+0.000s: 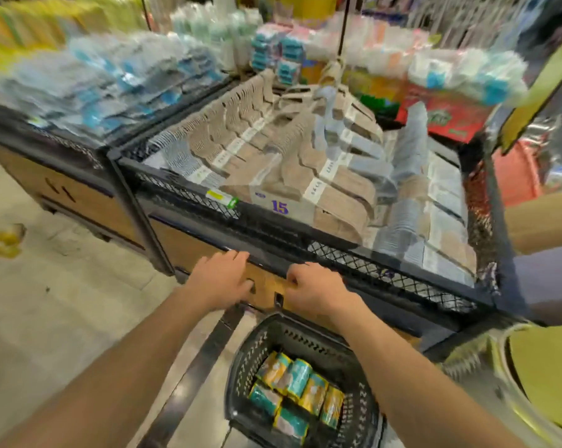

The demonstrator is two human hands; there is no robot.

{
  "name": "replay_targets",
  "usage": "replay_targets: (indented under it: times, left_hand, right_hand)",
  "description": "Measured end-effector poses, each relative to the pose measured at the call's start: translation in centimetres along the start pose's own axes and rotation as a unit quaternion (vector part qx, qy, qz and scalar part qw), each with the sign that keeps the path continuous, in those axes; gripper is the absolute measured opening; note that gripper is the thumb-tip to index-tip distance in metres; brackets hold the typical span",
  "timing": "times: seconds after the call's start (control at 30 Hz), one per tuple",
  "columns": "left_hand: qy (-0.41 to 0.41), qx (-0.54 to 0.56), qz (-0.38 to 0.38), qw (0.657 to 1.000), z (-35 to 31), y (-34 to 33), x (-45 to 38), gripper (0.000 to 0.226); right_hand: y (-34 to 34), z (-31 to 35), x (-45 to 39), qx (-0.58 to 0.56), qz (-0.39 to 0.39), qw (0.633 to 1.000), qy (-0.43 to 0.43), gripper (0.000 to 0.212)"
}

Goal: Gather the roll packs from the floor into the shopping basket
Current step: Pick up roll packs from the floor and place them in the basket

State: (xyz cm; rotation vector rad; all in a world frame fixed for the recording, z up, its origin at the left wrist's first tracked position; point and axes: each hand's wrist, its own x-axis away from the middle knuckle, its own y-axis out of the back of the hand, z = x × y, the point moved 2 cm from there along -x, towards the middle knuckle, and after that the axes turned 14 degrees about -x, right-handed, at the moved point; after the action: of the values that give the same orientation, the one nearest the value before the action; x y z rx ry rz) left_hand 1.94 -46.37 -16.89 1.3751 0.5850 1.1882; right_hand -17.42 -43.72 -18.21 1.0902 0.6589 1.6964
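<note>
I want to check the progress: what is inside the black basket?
The basket holds several roll packs in teal and yellow wrap, lying side by side. Whatever lies under them is covered, and the basket's near end is cut off by the picture edge.

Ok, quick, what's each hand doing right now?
Left hand: open, holding nothing.
Right hand: fingers curled, holding nothing visible.
</note>
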Motion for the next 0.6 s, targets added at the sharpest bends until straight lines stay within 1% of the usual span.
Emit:
replay_targets:
  times: [0.07,0.13,0.23,0.3,0.37,0.4,0.5,0.53,0.6]
  left_hand:
    - [0.035,-0.008,-0.015,0.999,2.8,2.1,2.1,0.067]
    - [0.071,-0.021,-0.017,0.997,5.6,3.6,4.6,0.065]
    - [0.122,-0.007,-0.032,0.992,10.5,5.2,8.1,0.057]
    - [0.165,0.021,-0.057,0.984,14.9,5.7,10.7,0.049]
    - [0.203,0.051,-0.087,0.974,19.9,5.4,13.2,0.044]
    - [0.223,0.064,-0.095,0.968,22.5,5.0,14.6,0.045]
    - [0.290,0.078,-0.089,0.950,30.2,3.1,19.3,0.047]
    - [0.307,0.079,-0.092,0.944,32.5,2.3,20.7,0.048]
    - [0.336,0.086,-0.091,0.934,36.7,0.7,23.5,0.051]
  right_hand:
    - [1.4,3.4,0.3,-0.005,-0.015,1.000,0.024,0.024]
    - [2.3,7.2,0.1,0.009,-0.008,0.998,0.058,0.021]
    - [3.6,13.5,-1.2,0.026,0.004,0.993,0.112,0.022]
    - [4.0,18.4,-2.4,0.042,0.008,0.988,0.152,0.024]
    - [3.6,23.8,-3.7,0.048,0.015,0.981,0.185,0.028]
    - [3.2,26.6,-4.2,0.051,0.017,0.978,0.202,0.028]
    - [0.9,35.3,-5.3,0.066,0.024,0.964,0.256,0.020]
    - [0.0,38.1,-5.6,0.070,0.028,0.960,0.271,0.019]
    - [-1.7,43.4,-6.1,0.082,0.038,0.950,0.299,0.025]
